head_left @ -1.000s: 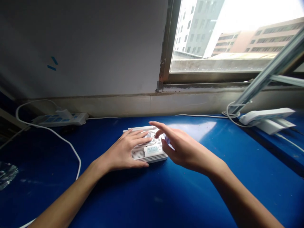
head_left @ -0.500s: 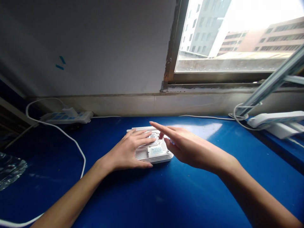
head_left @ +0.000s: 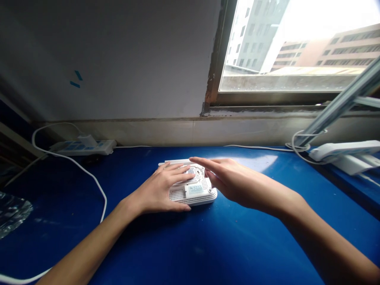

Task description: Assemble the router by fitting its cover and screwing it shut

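A white device with a perforated face and a pale label (head_left: 195,189) lies on the blue table (head_left: 196,245). My left hand (head_left: 166,187) rests over its left part, fingers spread across the top and thumb along the near edge. At the device's right side is my right hand (head_left: 228,178), index finger stretched out over the far right corner. The other fingers of that hand are bent beneath it and partly hidden; I see nothing held in them.
A white power strip (head_left: 107,146) with a plugged-in cable (head_left: 89,174) is at the back left, near a clear plastic object (head_left: 13,213). Another power strip (head_left: 347,148) and a metal bar (head_left: 332,107) stand at the right, below the window.
My right hand has lowered slightly and moved a little to the right, uncovering more of the device's round detail. My left hand has stayed in place on the device.
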`<state>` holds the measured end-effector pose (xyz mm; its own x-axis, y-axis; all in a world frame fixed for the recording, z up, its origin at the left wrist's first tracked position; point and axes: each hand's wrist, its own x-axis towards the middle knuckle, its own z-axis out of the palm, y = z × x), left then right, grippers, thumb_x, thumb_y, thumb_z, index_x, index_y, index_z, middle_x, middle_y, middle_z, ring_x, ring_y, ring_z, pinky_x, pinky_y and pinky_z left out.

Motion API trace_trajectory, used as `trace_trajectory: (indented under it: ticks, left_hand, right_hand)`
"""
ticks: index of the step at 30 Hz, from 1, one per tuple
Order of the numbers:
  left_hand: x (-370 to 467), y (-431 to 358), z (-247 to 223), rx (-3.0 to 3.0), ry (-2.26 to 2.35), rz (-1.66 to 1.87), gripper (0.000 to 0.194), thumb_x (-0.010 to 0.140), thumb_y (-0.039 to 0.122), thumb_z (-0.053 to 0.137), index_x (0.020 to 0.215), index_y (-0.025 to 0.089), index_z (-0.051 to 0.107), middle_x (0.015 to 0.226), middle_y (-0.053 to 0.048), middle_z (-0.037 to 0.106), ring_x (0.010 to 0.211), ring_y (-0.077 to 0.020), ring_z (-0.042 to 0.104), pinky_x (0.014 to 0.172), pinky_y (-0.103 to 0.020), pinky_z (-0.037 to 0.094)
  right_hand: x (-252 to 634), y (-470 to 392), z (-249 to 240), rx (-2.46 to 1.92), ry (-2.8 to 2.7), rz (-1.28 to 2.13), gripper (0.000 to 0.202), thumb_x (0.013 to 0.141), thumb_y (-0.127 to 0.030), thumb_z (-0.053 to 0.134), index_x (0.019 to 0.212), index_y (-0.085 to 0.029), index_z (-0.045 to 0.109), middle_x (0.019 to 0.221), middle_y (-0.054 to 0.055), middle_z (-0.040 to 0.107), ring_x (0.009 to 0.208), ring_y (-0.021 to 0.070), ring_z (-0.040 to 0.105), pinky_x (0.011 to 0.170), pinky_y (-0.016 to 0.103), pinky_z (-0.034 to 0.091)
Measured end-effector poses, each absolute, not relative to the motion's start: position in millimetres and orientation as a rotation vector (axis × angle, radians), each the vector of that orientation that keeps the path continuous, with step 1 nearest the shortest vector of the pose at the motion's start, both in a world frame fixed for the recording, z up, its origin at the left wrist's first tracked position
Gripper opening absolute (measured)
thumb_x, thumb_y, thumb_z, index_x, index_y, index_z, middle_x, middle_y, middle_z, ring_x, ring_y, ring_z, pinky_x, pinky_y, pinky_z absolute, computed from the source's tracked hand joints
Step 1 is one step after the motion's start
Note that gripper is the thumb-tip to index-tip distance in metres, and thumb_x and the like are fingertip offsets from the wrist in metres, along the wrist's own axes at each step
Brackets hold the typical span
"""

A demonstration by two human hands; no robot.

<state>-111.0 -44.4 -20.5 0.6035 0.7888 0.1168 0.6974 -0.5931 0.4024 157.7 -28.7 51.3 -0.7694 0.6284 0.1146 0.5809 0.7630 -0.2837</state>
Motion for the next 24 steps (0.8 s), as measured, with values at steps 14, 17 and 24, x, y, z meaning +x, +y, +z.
trace_trajectory:
  ticks: [14, 17, 24]
  left_hand:
    - [-110.4, -45.4, -22.2, 2.513, 1.218, 0.383, 0.09, 0.08, 0.069, 0.079, 0.158, 0.036, 0.049, 0.168, -0.007, 0.041, 0.157, -0.0369, 0.034, 0.129, -0.063, 0.016]
    - [-111.1, -45.9, -22.9, 2.517, 1.222, 0.389, 0.089, 0.08, 0.07, 0.079, 0.157, 0.036, 0.049, 0.168, -0.007, 0.042, 0.157, -0.0368, 0.033, 0.129, -0.063, 0.016]
    - [-111.3, -44.8, -22.7, 2.519, 1.215, 0.418, 0.088, 0.078, 0.07, 0.081, 0.155, 0.038, 0.052, 0.166, -0.007, 0.045, 0.155, -0.0383, 0.037, 0.129, -0.063, 0.019]
  right_hand:
    - [146.7, -33.5, 34.4, -1.003, -2.605, 0.285, 0.03, 0.103, -0.016, 0.058, 0.131, -0.024, 0.06, 0.107, 0.007, 0.072, 0.093, 0.0221, 0.07, 0.077, 0.032, 0.05]
    - [149.0, -34.9, 37.0, -0.972, -2.623, 0.313, 0.047, 0.099, -0.006, 0.054, 0.14, -0.029, 0.055, 0.113, 0.006, 0.072, 0.099, 0.0221, 0.07, 0.081, 0.032, 0.051]
    - [150.9, -36.0, 52.1, -0.92, -2.708, 0.316, 0.054, 0.096, -0.009, 0.061, 0.147, -0.027, 0.054, 0.111, 0.008, 0.076, 0.09, 0.0215, 0.073, 0.072, 0.029, 0.05]
